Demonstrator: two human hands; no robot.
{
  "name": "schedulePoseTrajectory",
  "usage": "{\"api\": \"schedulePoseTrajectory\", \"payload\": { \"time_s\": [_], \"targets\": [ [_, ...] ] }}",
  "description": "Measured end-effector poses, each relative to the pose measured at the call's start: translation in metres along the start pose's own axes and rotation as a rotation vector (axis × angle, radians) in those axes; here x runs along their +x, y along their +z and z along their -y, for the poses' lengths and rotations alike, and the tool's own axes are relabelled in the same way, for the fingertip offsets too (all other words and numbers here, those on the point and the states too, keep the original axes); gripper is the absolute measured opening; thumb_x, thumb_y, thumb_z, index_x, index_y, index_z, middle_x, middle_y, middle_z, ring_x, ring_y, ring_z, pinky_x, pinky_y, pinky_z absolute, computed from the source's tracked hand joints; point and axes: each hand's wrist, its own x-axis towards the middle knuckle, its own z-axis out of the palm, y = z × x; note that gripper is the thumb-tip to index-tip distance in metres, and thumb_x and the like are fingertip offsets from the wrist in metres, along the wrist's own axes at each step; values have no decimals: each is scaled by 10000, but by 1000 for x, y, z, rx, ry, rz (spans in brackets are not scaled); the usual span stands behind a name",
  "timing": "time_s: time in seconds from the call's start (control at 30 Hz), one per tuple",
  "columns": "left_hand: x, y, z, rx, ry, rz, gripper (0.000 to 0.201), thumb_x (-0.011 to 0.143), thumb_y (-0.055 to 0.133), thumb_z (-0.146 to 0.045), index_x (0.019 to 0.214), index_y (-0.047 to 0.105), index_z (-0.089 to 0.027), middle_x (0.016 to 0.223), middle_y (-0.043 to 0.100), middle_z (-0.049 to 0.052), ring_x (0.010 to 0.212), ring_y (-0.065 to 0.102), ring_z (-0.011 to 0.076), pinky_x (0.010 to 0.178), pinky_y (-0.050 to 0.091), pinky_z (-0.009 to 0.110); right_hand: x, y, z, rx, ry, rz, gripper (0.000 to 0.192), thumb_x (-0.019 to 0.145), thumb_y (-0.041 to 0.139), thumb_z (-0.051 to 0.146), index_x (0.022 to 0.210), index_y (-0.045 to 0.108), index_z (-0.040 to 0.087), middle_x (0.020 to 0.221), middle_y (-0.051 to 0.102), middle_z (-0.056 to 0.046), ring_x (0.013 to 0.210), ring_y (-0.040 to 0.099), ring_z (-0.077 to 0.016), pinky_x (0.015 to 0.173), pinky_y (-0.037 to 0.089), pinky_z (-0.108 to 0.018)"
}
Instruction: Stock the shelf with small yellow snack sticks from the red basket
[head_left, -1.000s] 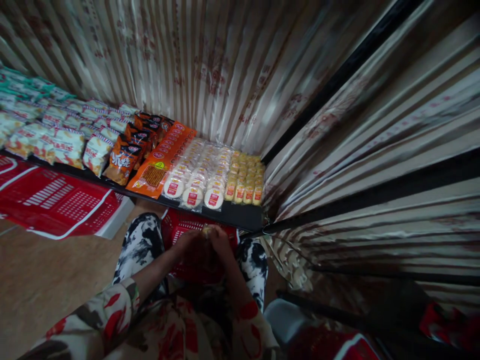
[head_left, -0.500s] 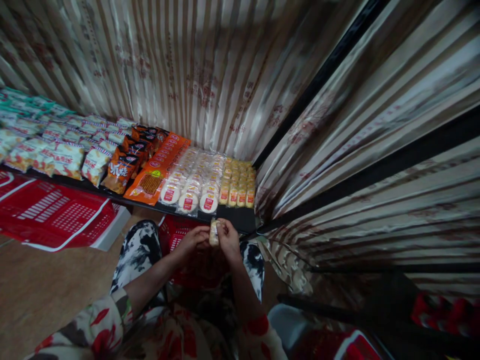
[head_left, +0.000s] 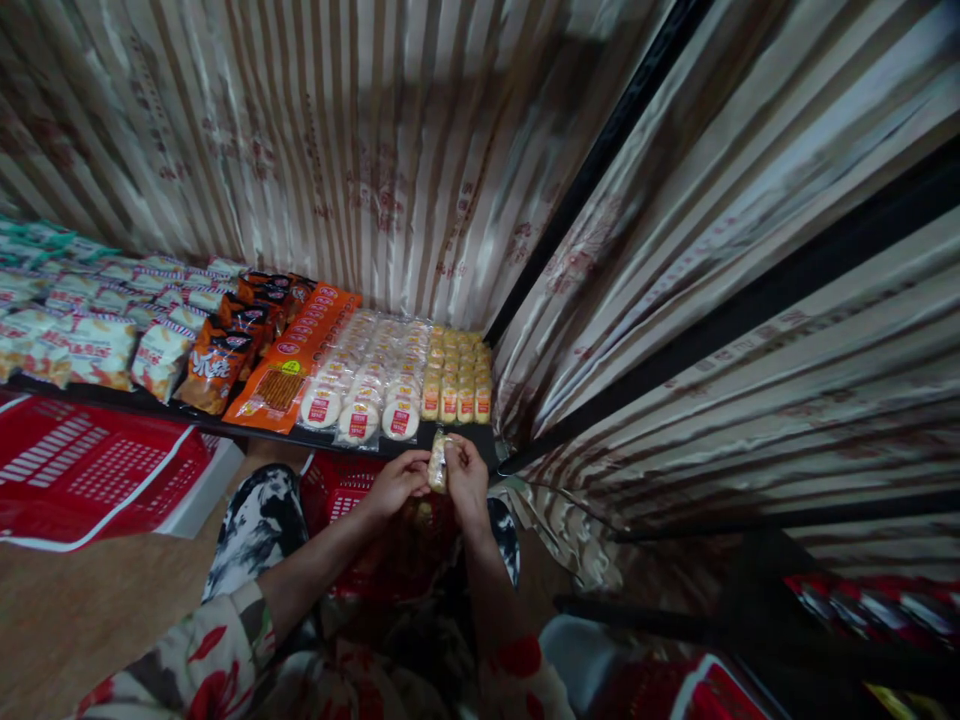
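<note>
A small wrapped yellowish snack [head_left: 438, 464] is held upright between my two hands, just off the front edge of the black shelf [head_left: 472, 438]. My right hand [head_left: 466, 480] is closed on its right side. Fingers of my left hand [head_left: 402, 480] pinch it from the left. Behind it, matching yellow wrapped snacks [head_left: 457, 380] stand in tight rows at the shelf's right end. Beside them lie rows of round white packaged cakes [head_left: 360, 415] with red labels. Below my hands is a red basket [head_left: 345, 500] between my knees, with blurred items inside.
Orange stick-snack packs [head_left: 281, 385], dark orange bags [head_left: 214, 365] and white snack bags [head_left: 101, 350] fill the shelf leftward. A red basket [head_left: 90, 470] stands at left. Black posts [head_left: 600, 165] and striped curtains [head_left: 420, 150] border the back and right. Red packages [head_left: 877, 605] sit at lower right.
My view has shifted, so the shelf appears lower and further left. Both hands still hold the wrapped snack, which now shows more of its wrapper.
</note>
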Motion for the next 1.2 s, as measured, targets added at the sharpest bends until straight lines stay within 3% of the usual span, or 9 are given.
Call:
{"api": "schedulePoseTrajectory", "payload": {
  "time_s": [0.17,0.47,0.87,1.2],
  "targets": [
    [13,8,13,91,79,-2,356,627,669,-189,975,601,-154,785,584,-2,623,551,94,618,442,229,5,-4,-4,61,28,-36,409,699,591,476,965,576,167,805,650,-35,702,602,-160,645,482,-265],
    [28,11,29,395,180,-171,345,689,571,-101,1022,625,-172,856,547,3,630,487,59,622,441,192,14,-5,-11,130,56,-31,432,665,641,494,947,600,169,773,654,-29,686,600,-167,617,469,-268],
    [30,13,28,645,251,-174,385,738,549,-210,1119,583,-169,959,546,37,618,495,69,641,453,226,23,-3,-14,165,69,-64,448,633,669,508,914,601,165,773,650,-28,676,600,-158,620,476,-266],
    [23,25,10,852,234,-172,418,771,526,-210,1188,533,-191,1038,534,47,674,536,98,741,463,259,27,-7,-13,229,79,-43,465,630,687,477,969,587,175,783,644,-14,660,589,-143,617,470,-258]
  ]
}}
